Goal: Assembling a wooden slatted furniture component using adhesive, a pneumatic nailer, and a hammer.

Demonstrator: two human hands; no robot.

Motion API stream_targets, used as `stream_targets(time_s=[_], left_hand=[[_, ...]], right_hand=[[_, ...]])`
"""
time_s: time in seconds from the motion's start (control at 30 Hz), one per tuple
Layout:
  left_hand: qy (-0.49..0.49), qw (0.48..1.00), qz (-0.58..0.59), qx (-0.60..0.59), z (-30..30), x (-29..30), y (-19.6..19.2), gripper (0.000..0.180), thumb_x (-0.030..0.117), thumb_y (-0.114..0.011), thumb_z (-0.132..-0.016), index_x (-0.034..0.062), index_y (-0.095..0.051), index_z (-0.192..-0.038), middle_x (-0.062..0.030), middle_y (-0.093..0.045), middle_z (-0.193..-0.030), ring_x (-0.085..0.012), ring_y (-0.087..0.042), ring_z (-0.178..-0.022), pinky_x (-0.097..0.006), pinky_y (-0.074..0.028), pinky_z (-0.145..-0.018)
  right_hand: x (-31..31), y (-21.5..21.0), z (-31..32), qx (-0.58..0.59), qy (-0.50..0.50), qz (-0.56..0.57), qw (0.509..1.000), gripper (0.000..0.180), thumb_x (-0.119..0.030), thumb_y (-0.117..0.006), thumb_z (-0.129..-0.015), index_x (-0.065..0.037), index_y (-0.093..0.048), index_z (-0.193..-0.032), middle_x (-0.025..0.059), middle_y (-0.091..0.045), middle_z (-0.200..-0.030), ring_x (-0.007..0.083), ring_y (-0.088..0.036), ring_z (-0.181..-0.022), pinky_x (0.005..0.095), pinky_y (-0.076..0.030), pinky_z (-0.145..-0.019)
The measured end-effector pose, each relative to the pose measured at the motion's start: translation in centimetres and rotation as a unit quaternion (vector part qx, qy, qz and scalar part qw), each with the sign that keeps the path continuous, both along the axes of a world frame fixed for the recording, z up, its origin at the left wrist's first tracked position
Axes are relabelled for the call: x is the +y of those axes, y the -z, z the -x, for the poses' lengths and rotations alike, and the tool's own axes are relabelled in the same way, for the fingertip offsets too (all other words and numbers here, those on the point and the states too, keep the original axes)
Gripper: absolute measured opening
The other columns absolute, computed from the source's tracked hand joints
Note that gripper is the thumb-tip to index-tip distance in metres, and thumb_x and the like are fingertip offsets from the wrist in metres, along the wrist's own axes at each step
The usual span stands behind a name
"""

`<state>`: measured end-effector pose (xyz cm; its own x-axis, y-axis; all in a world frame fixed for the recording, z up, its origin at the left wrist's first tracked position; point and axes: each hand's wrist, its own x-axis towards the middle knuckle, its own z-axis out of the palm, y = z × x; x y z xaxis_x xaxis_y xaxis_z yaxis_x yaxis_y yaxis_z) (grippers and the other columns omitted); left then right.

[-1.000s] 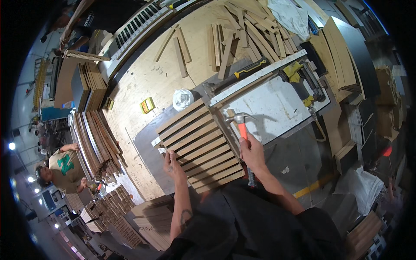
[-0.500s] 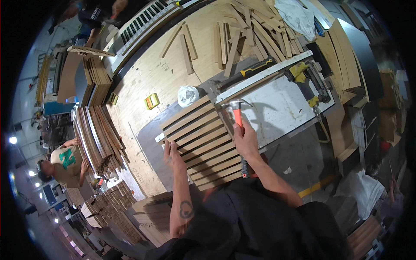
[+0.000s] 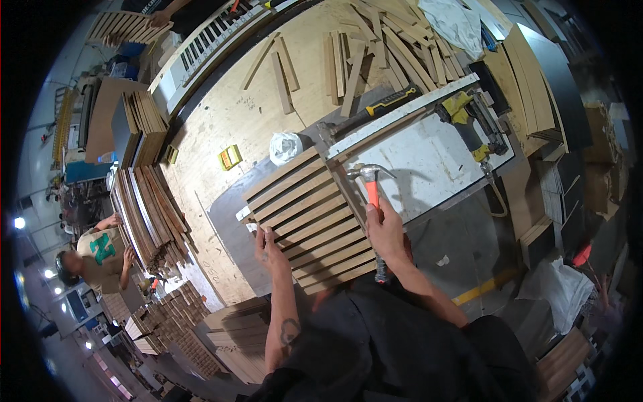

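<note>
The person wore a loose black short-sleeved top of soft, matte cloth, which filled the lower middle of the view in broad folds and ended above the elbows, leaving both forearms bare. The left forearm bore a small dark tattoo of rounded outline partway between elbow and wrist. The left hand (image 3: 266, 246) and the right hand (image 3: 386, 231) were bare, without gloves, and no watch or ring could be made out.

Orange-handled hammer (image 3: 372, 201), tan slatted panel (image 3: 309, 218), yellow nail gun (image 3: 469, 120).
</note>
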<state>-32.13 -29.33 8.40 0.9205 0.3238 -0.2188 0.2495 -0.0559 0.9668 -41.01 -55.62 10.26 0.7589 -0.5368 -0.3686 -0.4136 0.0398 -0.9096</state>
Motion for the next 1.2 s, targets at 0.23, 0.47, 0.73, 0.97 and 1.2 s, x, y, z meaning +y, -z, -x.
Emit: stream_targets(time_s=[0.23,0.47,0.73,0.97,1.2], left_hand=[[-0.037,0.999,0.021,0.017,0.2,0.0,0.8,0.047,0.016,-0.067,-0.096,-0.0092,-0.056,-0.134,-0.0087,-0.065,-0.115,-0.0145,-0.057,-0.103,-0.028,-0.044,-0.093],[-0.025,0.999,0.043,0.017,0.4,0.6,1.0,0.048,0.016,-0.067,-0.095,-0.0088,-0.055,-0.135,-0.0116,-0.064,-0.123,-0.0168,-0.058,-0.109,-0.029,-0.045,-0.096],[0.022,0.997,-0.067,0.043,0.8,0.7,-0.5,0.059,0.031,-0.067,-0.097,-0.0100,-0.052,-0.137,-0.0141,-0.061,-0.128,-0.0185,-0.057,-0.111,-0.028,-0.043,-0.098],[0.016,0.999,0.002,0.042,0.3,1.5,0.5,0.061,0.037,-0.072,-0.093,-0.0091,-0.058,-0.131,-0.0130,-0.065,-0.120,-0.0185,-0.058,-0.108,-0.031,-0.043,-0.097],[-0.073,0.997,-0.032,0.013,0.1,1.7,2.1,0.051,0.035,-0.073,-0.092,-0.0074,-0.066,-0.120,-0.0099,-0.068,-0.108,-0.0168,-0.058,-0.098,-0.030,-0.044,-0.090]], right_hand=[[0.1,-1.4,-0.5,-0.002,0.005,0.050,0.999,0.019,-0.019,-0.056,-0.099,-0.001,-0.058,-0.095,0.0072,-0.055,-0.061,0.0150,-0.052,-0.051,0.0358,-0.043,-0.051],[0.4,-0.5,-0.3,-0.008,-0.002,0.075,0.997,0.018,-0.018,-0.056,-0.099,-0.001,-0.058,-0.095,0.0079,-0.056,-0.062,0.0171,-0.054,-0.051,0.0356,-0.044,-0.053],[-1.4,-2.7,0.4,0.028,0.021,-0.133,0.990,0.018,-0.019,-0.054,-0.102,-0.003,-0.061,-0.107,0.0017,-0.055,-0.063,0.0082,-0.053,-0.052,0.0270,-0.042,-0.048],[-1.4,-3.6,1.5,-0.147,-0.066,0.253,0.954,0.030,-0.018,-0.061,-0.097,-0.004,-0.058,-0.124,0.0219,-0.064,-0.084,0.0396,-0.065,-0.069,0.0452,-0.052,-0.059],[-0.4,-2.3,0.7,-0.071,-0.249,0.431,0.865,0.034,-0.022,-0.059,-0.096,-0.008,-0.059,-0.128,0.0180,-0.065,-0.096,0.0353,-0.067,-0.072,0.0420,-0.056,-0.057]])
